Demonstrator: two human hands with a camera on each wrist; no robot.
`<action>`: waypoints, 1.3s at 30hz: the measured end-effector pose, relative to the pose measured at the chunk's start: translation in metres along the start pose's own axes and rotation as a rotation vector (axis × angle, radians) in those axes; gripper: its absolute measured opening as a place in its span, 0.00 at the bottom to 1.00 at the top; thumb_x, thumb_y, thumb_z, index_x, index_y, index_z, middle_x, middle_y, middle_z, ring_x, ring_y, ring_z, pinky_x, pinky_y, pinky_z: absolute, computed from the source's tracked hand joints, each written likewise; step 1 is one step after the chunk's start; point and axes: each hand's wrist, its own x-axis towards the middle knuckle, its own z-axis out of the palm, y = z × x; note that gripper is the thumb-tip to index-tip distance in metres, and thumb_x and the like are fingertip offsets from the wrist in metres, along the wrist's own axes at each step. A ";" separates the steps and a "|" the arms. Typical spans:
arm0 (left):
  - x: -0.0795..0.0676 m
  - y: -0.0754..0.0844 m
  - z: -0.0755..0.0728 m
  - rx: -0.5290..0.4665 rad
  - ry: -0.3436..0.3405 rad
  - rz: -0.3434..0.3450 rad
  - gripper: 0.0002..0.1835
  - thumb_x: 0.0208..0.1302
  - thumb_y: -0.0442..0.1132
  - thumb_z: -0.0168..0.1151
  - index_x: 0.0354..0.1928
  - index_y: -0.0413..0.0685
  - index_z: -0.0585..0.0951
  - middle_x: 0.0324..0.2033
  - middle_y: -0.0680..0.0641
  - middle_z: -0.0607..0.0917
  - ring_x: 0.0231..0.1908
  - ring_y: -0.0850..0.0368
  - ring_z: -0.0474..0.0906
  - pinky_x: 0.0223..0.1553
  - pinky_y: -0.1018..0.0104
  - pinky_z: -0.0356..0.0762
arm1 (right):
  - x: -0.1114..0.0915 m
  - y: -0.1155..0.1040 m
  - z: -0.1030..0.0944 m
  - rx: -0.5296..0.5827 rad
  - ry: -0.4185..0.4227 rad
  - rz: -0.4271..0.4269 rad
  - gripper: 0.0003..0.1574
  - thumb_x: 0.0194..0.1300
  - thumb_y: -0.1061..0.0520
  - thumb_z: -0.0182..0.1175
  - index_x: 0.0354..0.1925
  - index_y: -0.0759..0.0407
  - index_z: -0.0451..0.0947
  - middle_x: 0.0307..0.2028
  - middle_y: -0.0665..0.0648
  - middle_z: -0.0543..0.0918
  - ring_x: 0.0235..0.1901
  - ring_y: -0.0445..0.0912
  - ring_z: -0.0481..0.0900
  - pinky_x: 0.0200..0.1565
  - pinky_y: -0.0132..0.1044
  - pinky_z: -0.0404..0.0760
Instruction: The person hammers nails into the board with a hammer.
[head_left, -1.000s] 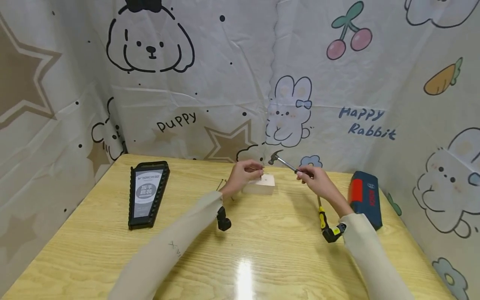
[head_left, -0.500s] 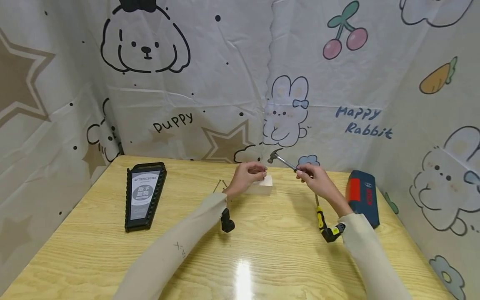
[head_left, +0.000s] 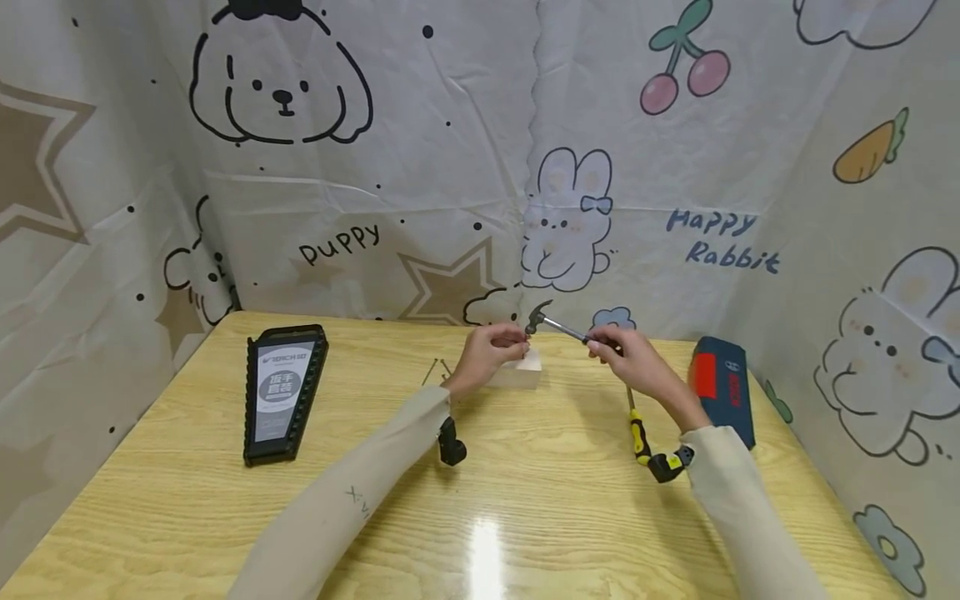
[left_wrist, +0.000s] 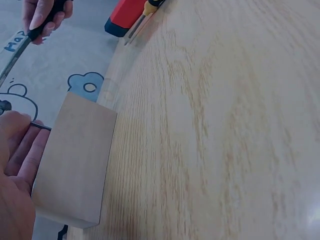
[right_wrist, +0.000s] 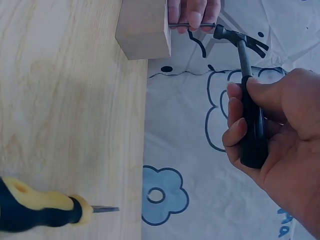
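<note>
In the head view a pale wooden block point(head_left: 516, 378) lies near the table's back edge. My left hand point(head_left: 478, 360) pinches a nail point(right_wrist: 181, 24), which stands upright with its tip at the block's top face. To the right, my right hand point(head_left: 632, 358) grips a claw hammer point(head_left: 558, 325) by its black handle point(right_wrist: 254, 131). In the right wrist view the hammer's striking face is at the nail's head; whether they touch is hard to tell. From the left wrist view, the nail's shank point(left_wrist: 42, 126) shows between fingers and block.
Loose nails point(head_left: 432, 371) lie left of the block. A yellow-and-black screwdriver point(head_left: 638, 435) is on the table below the right forearm. At left lies a black wrench-set case point(head_left: 283, 392), at right a blue-and-red case point(head_left: 723, 392). A printed curtain point(head_left: 450, 167) hangs behind the table.
The hammer head has come down and slightly left, from above the nail to the nail's head. My left hand has shifted a little, still pinching the nail. The view has drifted slightly.
</note>
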 end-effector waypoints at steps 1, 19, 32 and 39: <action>0.000 0.000 0.000 0.000 0.000 -0.003 0.11 0.68 0.29 0.70 0.50 0.32 0.86 0.47 0.37 0.91 0.45 0.46 0.89 0.48 0.67 0.86 | 0.000 -0.001 -0.002 -0.008 -0.002 0.001 0.14 0.82 0.60 0.54 0.54 0.70 0.80 0.39 0.62 0.85 0.36 0.49 0.76 0.33 0.34 0.74; 0.003 -0.003 0.000 -0.008 -0.007 -0.023 0.10 0.68 0.33 0.72 0.49 0.37 0.88 0.44 0.40 0.92 0.42 0.53 0.89 0.45 0.70 0.85 | -0.017 -0.037 0.005 -0.293 0.103 -0.058 0.07 0.79 0.64 0.56 0.46 0.68 0.80 0.34 0.60 0.78 0.30 0.50 0.71 0.32 0.40 0.71; -0.002 -0.004 0.002 0.056 0.004 0.006 0.08 0.68 0.31 0.71 0.47 0.35 0.87 0.45 0.38 0.91 0.44 0.46 0.90 0.48 0.68 0.87 | -0.013 -0.024 0.015 -0.224 0.127 -0.100 0.06 0.78 0.64 0.58 0.44 0.66 0.81 0.32 0.59 0.78 0.30 0.49 0.70 0.32 0.39 0.71; 0.001 -0.006 0.003 0.072 0.019 0.021 0.09 0.67 0.31 0.72 0.46 0.36 0.88 0.43 0.39 0.92 0.42 0.49 0.90 0.47 0.66 0.87 | -0.013 -0.024 0.013 -0.222 0.133 -0.119 0.06 0.78 0.64 0.58 0.45 0.66 0.81 0.33 0.57 0.79 0.29 0.47 0.70 0.31 0.38 0.71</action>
